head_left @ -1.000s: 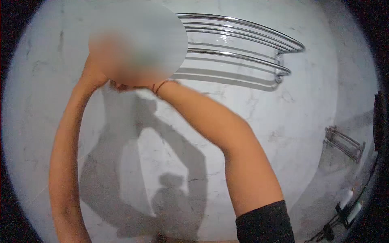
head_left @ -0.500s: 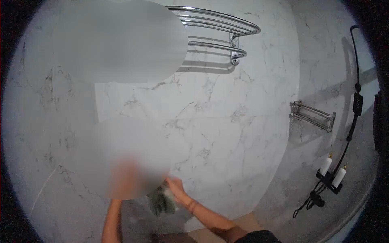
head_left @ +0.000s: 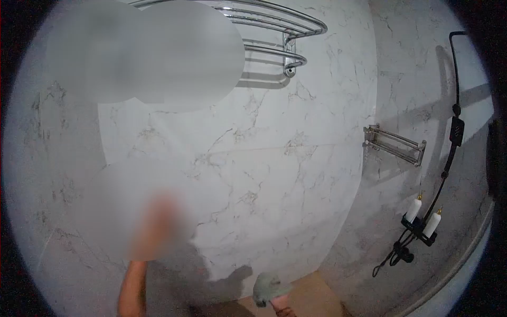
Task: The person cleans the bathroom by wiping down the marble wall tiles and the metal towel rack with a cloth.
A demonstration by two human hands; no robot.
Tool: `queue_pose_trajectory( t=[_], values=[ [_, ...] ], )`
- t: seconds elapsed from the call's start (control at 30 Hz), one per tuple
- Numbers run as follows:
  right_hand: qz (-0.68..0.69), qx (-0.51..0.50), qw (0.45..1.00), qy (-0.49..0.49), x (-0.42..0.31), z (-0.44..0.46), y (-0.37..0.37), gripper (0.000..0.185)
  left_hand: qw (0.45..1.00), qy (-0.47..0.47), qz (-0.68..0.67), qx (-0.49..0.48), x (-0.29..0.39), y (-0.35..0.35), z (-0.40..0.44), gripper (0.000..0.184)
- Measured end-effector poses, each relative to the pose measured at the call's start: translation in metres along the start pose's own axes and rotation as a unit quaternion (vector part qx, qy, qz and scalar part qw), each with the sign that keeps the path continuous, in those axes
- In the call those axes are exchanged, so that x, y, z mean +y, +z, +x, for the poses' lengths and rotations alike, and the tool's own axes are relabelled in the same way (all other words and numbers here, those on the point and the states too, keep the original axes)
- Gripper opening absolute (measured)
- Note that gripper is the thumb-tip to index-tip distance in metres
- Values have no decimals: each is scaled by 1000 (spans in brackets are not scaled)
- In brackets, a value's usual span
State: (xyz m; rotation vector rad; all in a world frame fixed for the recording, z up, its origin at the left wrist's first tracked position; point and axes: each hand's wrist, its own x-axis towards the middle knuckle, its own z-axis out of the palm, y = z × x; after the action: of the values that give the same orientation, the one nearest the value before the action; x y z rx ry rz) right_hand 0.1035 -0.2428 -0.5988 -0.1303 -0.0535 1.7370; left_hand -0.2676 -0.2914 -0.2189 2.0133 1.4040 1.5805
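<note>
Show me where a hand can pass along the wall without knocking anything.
Most room: the marbled wall below the chrome rack, between the left hand and the small shelf, above the grey-green cloth in the right hand. Crowded: far right, where white bottles, black holder and black pipe cluster. Blur hides the upper left.

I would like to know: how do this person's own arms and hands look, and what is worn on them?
The left forearm is slim and bare, without a sleeve. The left hand is blurred, so rings cannot be told. Below the right hand, a thin, darker band seems to circle the wrist.
</note>
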Motion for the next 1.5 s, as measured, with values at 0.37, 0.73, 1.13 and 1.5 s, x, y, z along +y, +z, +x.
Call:
queue_pose_trajectory(
  t=[0.37,0.73,1.13,1.5],
  values=[
    [-29,-500,865,-40,-153,70,410,62,702,535,407,236,223,-101,200,38],
    [-73,-498,837,-214,-154,102,763,73,672,432,515,311,343,-155,248,45],
    [-27,-541,812,-217,-55,113,843,76,806,247,504,188,313,-254,288,64],
    [28,-661,750,18,83,141,874,65,755,316,530,220,285,-257,303,60]
  ],
)
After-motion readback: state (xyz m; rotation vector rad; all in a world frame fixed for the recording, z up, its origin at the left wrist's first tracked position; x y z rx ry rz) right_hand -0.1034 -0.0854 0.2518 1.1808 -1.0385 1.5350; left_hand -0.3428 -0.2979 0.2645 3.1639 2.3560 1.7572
